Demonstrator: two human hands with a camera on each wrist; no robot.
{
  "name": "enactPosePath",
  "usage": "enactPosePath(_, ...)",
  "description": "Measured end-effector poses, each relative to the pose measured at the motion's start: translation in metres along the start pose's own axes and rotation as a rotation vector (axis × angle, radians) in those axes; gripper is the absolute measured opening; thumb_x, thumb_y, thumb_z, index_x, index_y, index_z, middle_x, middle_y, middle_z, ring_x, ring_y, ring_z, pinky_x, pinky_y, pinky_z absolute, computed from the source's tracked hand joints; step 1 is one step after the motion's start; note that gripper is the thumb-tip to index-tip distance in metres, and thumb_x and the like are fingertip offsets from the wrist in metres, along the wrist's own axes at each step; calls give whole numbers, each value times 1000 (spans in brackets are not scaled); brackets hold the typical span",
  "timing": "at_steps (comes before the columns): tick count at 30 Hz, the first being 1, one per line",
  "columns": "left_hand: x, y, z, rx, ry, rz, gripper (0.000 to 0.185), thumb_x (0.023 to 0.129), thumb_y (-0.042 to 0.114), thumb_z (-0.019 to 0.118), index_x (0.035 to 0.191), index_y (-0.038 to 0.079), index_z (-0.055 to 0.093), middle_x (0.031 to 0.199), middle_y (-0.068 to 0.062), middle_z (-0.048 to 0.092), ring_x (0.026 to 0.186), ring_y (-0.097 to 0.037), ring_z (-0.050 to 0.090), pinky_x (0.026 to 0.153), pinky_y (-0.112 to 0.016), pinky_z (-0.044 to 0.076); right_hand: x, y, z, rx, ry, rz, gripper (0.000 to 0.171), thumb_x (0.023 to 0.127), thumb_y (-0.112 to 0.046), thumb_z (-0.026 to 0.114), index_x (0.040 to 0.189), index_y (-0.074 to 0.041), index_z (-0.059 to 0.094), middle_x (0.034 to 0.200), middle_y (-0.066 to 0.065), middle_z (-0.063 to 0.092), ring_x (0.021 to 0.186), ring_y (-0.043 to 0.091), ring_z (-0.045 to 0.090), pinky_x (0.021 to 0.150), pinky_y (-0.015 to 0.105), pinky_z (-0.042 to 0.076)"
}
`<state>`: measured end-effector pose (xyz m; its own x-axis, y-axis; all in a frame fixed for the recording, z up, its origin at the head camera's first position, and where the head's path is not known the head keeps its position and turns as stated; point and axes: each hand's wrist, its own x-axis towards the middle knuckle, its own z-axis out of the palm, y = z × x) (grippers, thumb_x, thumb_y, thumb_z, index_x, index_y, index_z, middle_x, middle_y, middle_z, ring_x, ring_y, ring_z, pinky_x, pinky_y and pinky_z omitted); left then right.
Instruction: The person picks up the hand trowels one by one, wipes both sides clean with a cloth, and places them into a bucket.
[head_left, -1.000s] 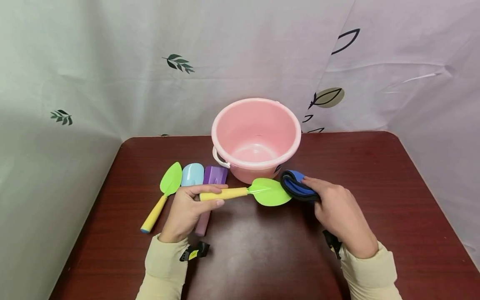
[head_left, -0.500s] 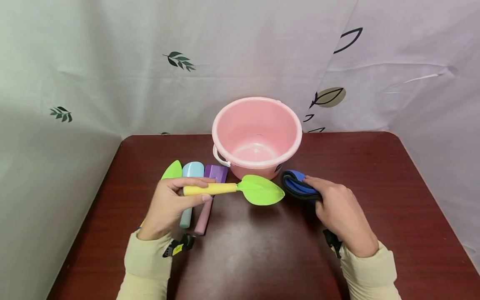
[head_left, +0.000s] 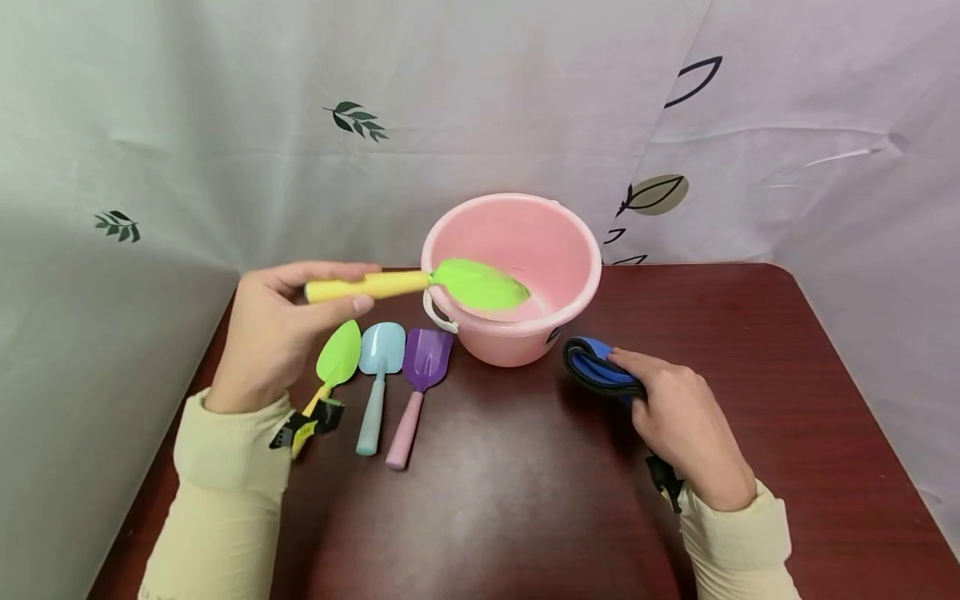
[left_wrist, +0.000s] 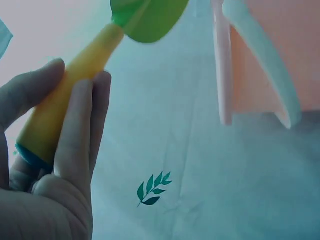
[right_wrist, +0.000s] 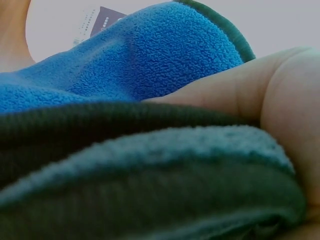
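- Plastic toy trowel [head_left: 427, 286], green blade, yellow handle: looks light and stiff; left hand [head_left: 277, 329] fingers [left_wrist: 75, 135] wrapped round the handle, blade over the pink bucket [head_left: 517, 333] rim.
- Fleece cloth [head_left: 592, 367], blue, folded: soft, limp; right hand [head_left: 686, 429] fingers clamped on it, resting on the surface [head_left: 750, 350] beside the bucket.

Bare table [head_left: 510, 492] between both hands
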<state>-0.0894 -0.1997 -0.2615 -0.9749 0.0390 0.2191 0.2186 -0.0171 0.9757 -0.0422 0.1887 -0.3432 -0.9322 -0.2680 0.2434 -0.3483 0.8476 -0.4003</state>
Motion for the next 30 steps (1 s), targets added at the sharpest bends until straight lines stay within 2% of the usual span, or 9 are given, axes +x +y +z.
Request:
enactPosePath(3, 12, 4, 3, 59, 28, -50, 33, 76, 4, 88, 106, -5, 76, 105, -17, 74, 93, -29, 68, 71, -26, 58, 0, 0, 0, 2, 5, -5, 58, 73, 13, 57, 126, -5, 70, 125, 13, 69, 107, 34, 68, 80, 53, 53)
enactPosePath(4, 16, 4, 4, 91, 26, -63, 33, 77, 7, 88, 106, -3, 77, 105, -16, 74, 81, -27, 67, 64, -24, 57, 0, 0, 0, 2, 6, -6, 58, 73, 13, 57, 126, -5, 70, 125, 13, 69, 107, 34, 68, 80, 54, 53)
enactPosePath(5, 20, 4, 6, 134, 20, -71, 32, 77, 9, 88, 106, 0, 77, 105, -16, 74, 77, -25, 65, 59, -22, 55, 0, 0, 0, 0, 8, -7, 58, 73, 13, 57, 126, -5, 70, 125, 13, 69, 107, 34, 68, 80, 54, 54)
enactPosePath(9, 35, 0, 14, 307, -18, -87, 27, 80, 15, 87, 104, 8, 80, 102, -11, 74, 76, -19, 61, 52, -21, 47, 0, 1, -1, -4, 8, -6, 59, 72, 13, 57, 126, -5, 70, 125, 12, 69, 106, 34, 68, 79, 54, 53)
enactPosePath(10, 38, -2, 16, 361, -28, -78, 25, 80, 16, 86, 103, 10, 80, 100, -9, 74, 75, -19, 59, 52, -22, 46, 0, 1, -1, -4, 7, -5, 59, 72, 13, 57, 126, -6, 70, 125, 12, 69, 107, 34, 68, 80, 54, 53)
enactPosePath(12, 46, -5, 19, 466, -50, -44, 22, 81, 17, 86, 102, 11, 81, 96, -6, 74, 85, -20, 62, 61, -24, 50, 0, 1, -2, -5, 6, -3, 59, 72, 13, 57, 127, -6, 70, 125, 12, 69, 107, 34, 68, 79, 54, 53)
enactPosePath(17, 64, -14, 28, 730, -94, 67, 16, 82, 16, 83, 97, 14, 80, 85, -2, 72, 74, -17, 57, 60, -25, 46, 0, 1, -2, -2, 7, -3, 59, 72, 12, 56, 127, -6, 69, 126, 12, 69, 107, 34, 68, 78, 54, 53)
enactPosePath(21, 74, -20, 34, 812, -124, 74, 15, 82, 16, 81, 97, 14, 79, 84, -2, 71, 70, -18, 53, 60, -28, 43, 0, 1, 0, 6, 18, -15, 60, 72, 13, 56, 126, -6, 70, 125, 12, 69, 106, 34, 68, 78, 54, 54)
enactPosePath(30, 84, -30, 54, 889, -145, 70, 16, 82, 21, 80, 95, 12, 78, 79, -1, 71, 64, -18, 56, 56, -29, 46, 1, 3, 4, 5, 24, -27, 58, 71, 12, 54, 125, -5, 70, 124, 12, 70, 106, 33, 69, 77, 52, 54)
